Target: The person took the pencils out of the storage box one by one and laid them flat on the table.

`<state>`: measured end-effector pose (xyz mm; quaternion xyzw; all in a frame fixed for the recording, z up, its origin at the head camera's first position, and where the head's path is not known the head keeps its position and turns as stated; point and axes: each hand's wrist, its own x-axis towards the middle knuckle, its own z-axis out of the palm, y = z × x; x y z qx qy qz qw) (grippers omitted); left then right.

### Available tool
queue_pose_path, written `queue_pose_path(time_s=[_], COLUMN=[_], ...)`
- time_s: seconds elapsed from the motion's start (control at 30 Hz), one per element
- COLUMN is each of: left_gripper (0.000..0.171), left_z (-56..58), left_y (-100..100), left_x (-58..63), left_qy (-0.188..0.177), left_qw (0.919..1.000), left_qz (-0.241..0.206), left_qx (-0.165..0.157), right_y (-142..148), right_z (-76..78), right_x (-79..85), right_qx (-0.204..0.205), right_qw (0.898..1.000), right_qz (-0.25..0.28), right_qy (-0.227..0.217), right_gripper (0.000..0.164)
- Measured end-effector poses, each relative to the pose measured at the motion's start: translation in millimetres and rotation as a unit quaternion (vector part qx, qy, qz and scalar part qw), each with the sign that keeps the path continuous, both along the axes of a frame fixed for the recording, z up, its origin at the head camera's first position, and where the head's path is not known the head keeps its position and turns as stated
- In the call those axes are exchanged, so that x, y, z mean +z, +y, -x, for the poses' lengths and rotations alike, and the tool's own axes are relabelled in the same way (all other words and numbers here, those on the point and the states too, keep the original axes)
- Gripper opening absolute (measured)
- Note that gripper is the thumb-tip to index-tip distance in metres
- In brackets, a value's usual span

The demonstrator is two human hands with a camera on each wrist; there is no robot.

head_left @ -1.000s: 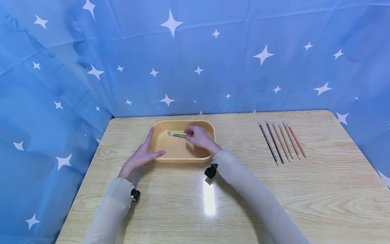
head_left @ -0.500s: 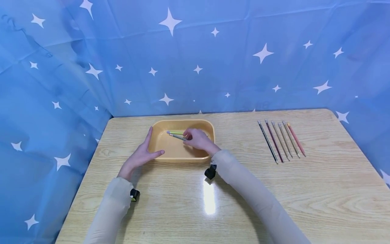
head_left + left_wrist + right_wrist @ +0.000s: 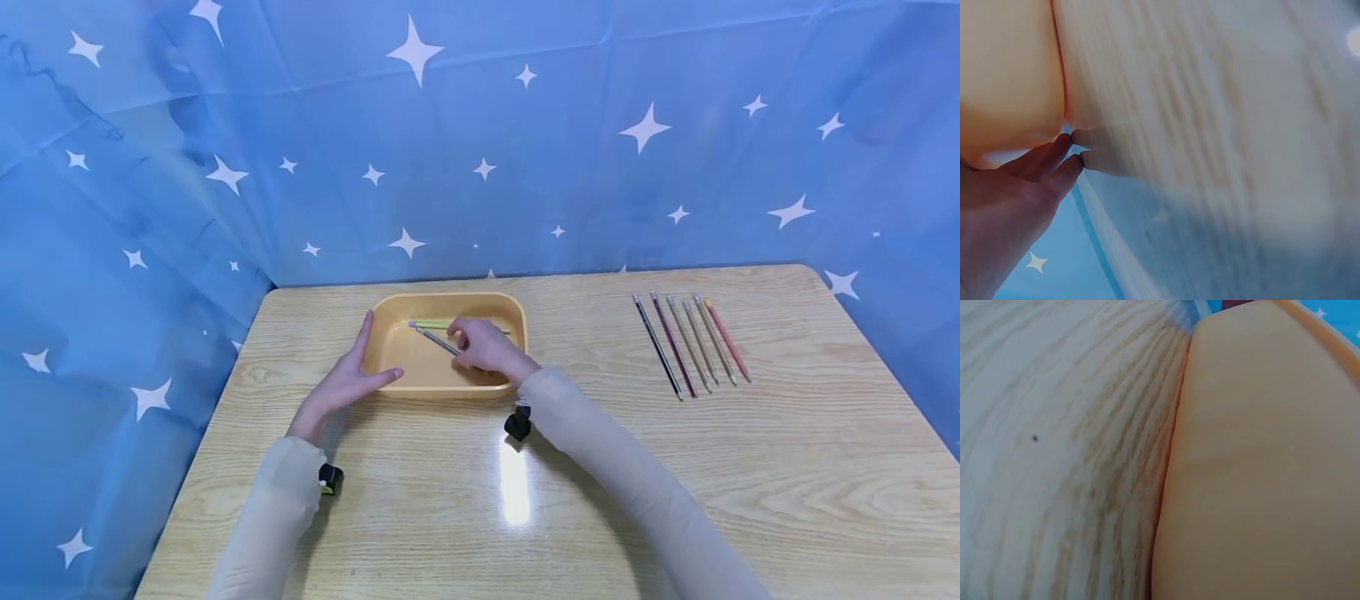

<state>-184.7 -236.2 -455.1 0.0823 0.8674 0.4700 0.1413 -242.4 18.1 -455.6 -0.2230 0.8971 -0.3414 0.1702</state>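
Observation:
In the head view an orange-yellow plastic tray point(image 3: 408, 389) stands at the back of the table. My left hand point(image 3: 348, 382) touches its left end, fingers straight and spread, thumb reaching over the front rim. The left wrist view shows these fingertips point(image 3: 1063, 140) against the tray's outer wall point(image 3: 1010, 69). Inside the tray, my right hand point(image 3: 487, 346) pinches a dark pencil point(image 3: 437, 339), which slants down to the right; its far end is hidden by the hand. A yellow-green pencil point(image 3: 431, 324) lies behind it, partly covered by my fingers.
Right of the tray, several pencils lie side by side on the wooden table point(image 3: 585, 467): a dark green one point(image 3: 657, 346), a maroon one point(image 3: 673, 343), some gold-brown ones and a pink one point(image 3: 727, 340). A blue star-patterned curtain point(image 3: 450, 208) hangs behind.
The dark pencil has swung from lying nearly along the yellow-green one to a slant, its right end nearer the front. My right hand has moved slightly forward to the right; my left stays put.

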Motion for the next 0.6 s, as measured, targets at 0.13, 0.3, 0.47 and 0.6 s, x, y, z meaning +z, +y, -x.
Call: queue_pose_path(time_s=[0.13,0.3,0.47,0.6], left_gripper=[0.11,0.11,0.11,0.109], left_z=[1.3,1.2,0.8,0.6], left_y=[-3.2,-3.3,-3.1,-2.6], left_x=[-6.2,-6.2,-5.9,-5.3], left_qy=[0.005,0.007,0.005,0.009], left_qw=[0.9999,0.9999,0.9999,0.9999], left_qz=[-0.009,-0.011,-0.012,-0.006], left_qx=[-0.002,-0.003,-0.002,-0.001], right_y=[-0.6,1.3,2.9,3.0], right_z=[0.2,1.0,1.9,2.7], right_x=[1.1,0.5,-0.4,0.2], right_qx=[0.003,0.0,-0.013,-0.019], right_qw=[1.0,1.0,0.996,0.992], right_qz=[-0.014,0.01,0.064,0.09], right_qy=[0.013,0.004,-0.055,-0.086], right_gripper=[0.05,0.047,0.039,0.037])
